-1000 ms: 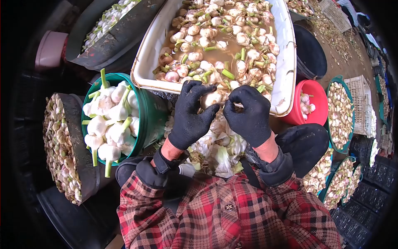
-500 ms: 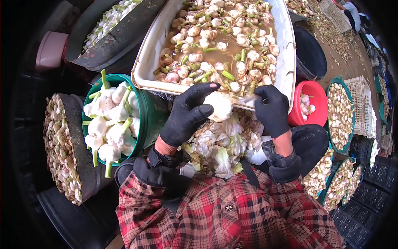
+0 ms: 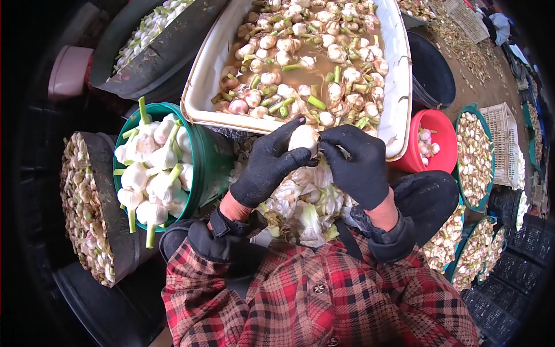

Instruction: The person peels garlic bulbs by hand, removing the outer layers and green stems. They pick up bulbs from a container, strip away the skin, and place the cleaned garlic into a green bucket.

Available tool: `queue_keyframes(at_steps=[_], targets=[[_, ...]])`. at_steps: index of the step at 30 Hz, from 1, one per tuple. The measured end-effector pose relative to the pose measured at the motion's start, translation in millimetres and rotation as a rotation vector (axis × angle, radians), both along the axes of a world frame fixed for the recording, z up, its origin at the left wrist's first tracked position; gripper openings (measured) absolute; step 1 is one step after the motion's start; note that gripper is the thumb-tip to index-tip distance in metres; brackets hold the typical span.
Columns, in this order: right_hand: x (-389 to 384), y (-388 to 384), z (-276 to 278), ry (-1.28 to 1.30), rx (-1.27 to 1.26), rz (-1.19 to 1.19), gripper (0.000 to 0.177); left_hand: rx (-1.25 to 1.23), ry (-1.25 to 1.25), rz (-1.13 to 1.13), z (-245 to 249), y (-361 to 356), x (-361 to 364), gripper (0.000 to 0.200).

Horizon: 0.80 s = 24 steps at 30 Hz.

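garlic bulb (image 3: 303, 139) held above peelings (image 3: 312, 215), clasped by left hand (image 3: 263, 172) between thumb and fingers, seemingly steadied for right hand (image 3: 361, 165); its fingers curled at bulb's side, any hold unclear.

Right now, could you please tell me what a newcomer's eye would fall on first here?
Probably the white tub at the top centre, where garlic sits in brown water. By its near rim, the black-gloved left hand holds a pale bulb, with the right hand beside it. Next might come the green bucket on the left, heaped with white garlic.
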State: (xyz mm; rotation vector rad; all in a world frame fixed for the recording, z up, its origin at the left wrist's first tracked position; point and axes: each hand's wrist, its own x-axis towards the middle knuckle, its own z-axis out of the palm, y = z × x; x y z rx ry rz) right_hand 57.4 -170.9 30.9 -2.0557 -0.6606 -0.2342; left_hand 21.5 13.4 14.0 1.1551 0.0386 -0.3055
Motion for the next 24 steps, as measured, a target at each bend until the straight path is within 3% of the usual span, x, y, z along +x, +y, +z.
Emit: queue_keyframes(at_steps=[5, 7, 9, 11, 15, 17, 18, 20, 21, 24], targets=[[-8, 5, -3, -0.071, -0.111, 0.018, 0.01, 0.203, 0.041, -0.113, -2, 3, 2, 0.06], [-11, 6, -8, -0.081, -0.157, 0.037, 0.009, 0.567, -0.13, -0.201, -4, 5, 4, 0.055], [-12, 7, -18, -0.041, -0.122, 0.003, 0.007, 0.608, -0.202, -0.191, 0, 4, 5, 0.058], [-10, 7, -24, 0.049, -0.064, -0.003, 0.007, 0.808, -0.371, -0.14, 2, 4, 2, 0.059], [-7, 6, -28, 0.215, 0.043, -0.002, 0.007, 0.826, -0.473, -0.131, -9, 8, 3, 0.064], [-5, 4, -27, 0.272, 0.074, 0.004, 0.008, 0.782, -0.726, -0.015, -25, 8, 5, 0.068], [-4, 4, -27, 0.329, 0.108, 0.011, 0.009, 0.783, -0.728, -0.016, -20, 7, 5, 0.068], [-7, 5, -25, 0.376, 0.226, 0.006, 0.009, 0.737, -0.448, -0.066, -9, 5, 1, 0.07], [-10, 6, -24, 0.424, 0.341, 0.002, 0.009, 0.736, -0.447, -0.065, -8, 5, 0, 0.07], [-13, 6, -22, 0.352, 0.221, -0.023, 0.009, 0.741, -0.375, -0.07, -8, 2, -1, 0.07]])
